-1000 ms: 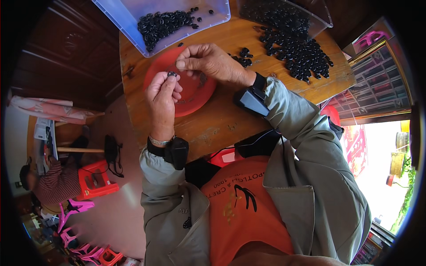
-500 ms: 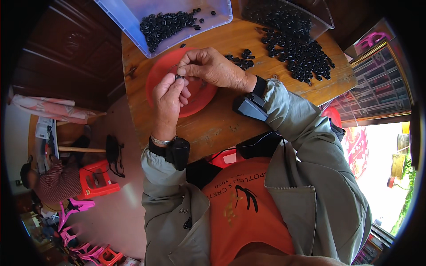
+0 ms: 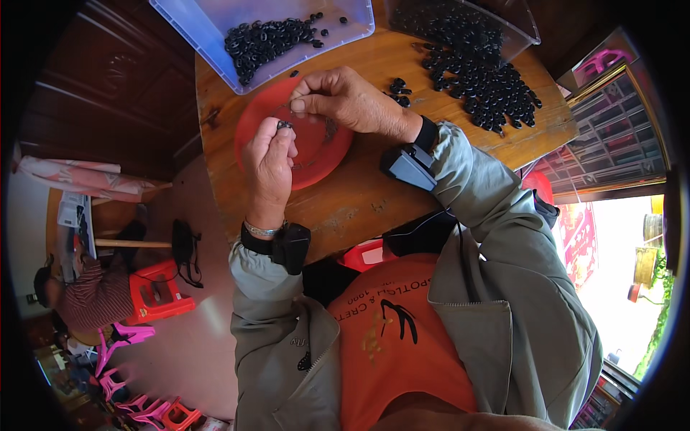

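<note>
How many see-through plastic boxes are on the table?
2. One bluish clear box sits at the table's far left with black rings inside; another clear box sits far right, black rings spilling from it. Others may lie out of view.

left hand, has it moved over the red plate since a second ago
Yes. The left hand has slid slightly toward the person across the red plate, away from the right hand.

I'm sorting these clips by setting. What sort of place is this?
Probably a small home or shop-front workshop for piecework: a worn wooden table heaped with small black rings, a clear plastic bin holding more, and plastic stools nearby.
</note>
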Motion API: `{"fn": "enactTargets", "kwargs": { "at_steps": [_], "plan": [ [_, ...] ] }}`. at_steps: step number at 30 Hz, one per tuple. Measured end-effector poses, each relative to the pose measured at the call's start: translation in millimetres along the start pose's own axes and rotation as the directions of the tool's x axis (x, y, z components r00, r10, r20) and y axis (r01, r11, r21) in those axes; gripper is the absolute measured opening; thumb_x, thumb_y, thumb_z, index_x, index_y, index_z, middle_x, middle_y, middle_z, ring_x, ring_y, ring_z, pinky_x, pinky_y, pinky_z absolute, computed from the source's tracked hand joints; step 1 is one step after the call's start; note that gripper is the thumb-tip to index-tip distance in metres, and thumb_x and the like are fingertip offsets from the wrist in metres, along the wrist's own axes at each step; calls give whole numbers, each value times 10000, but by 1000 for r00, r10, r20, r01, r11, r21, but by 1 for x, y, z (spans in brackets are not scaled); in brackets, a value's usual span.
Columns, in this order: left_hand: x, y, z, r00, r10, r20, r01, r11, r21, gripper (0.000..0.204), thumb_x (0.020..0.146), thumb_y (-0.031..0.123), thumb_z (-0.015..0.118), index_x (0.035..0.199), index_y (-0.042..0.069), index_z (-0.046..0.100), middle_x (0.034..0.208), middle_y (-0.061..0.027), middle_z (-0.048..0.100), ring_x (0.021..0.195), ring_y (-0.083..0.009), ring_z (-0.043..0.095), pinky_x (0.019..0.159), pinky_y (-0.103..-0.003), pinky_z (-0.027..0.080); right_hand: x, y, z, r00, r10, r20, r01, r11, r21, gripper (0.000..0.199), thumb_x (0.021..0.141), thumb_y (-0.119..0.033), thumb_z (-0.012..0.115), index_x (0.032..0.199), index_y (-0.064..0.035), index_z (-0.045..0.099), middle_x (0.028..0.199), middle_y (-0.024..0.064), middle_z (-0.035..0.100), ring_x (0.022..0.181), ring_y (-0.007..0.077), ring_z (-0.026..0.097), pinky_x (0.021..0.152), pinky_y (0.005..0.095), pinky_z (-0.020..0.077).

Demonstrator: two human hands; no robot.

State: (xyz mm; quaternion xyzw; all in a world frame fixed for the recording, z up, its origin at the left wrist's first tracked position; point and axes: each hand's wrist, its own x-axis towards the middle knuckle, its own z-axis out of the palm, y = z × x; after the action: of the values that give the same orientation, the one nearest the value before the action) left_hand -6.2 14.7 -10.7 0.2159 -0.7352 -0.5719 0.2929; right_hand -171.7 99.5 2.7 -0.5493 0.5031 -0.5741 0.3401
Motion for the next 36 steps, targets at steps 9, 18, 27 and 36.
{"fn": "enactTargets", "kwargs": {
  "at_steps": [9,18,27,36],
  "plan": [
    [0,-4,-1,994,108,14,-109,991,74,200,916,200,465,795,56,533,642,33,457,561,-36,399,484,-187,322,-3,-5,6,999,38,13,-36,994,-107,196,916,-219,606,947,-31,653,717,-31,590,672,39,534,560,198,433],
    [0,-1,1,996,90,24,-93,990,107,219,896,197,487,761,24,488,594,2,431,549,-73,405,489,-245,336,-3,0,6,1000,9,6,-9,997,-82,197,915,-211,606,952,-23,649,759,-24,605,690,48,540,579,207,448],
    [0,-2,0,996,91,12,-92,993,79,231,893,200,494,740,28,471,586,1,426,542,-74,395,488,-248,331,-2,0,5,1000,-6,0,6,991,-134,180,913,-189,606,932,-14,641,750,-19,597,701,55,535,615,213,452],
    [0,-4,0,996,89,8,-90,990,110,204,894,175,482,780,7,505,585,-3,429,548,-79,415,496,-256,348,-4,-4,7,1000,18,9,-16,985,-172,190,910,-209,610,937,-24,641,736,-17,586,676,56,527,600,212,445]
  ]
}}
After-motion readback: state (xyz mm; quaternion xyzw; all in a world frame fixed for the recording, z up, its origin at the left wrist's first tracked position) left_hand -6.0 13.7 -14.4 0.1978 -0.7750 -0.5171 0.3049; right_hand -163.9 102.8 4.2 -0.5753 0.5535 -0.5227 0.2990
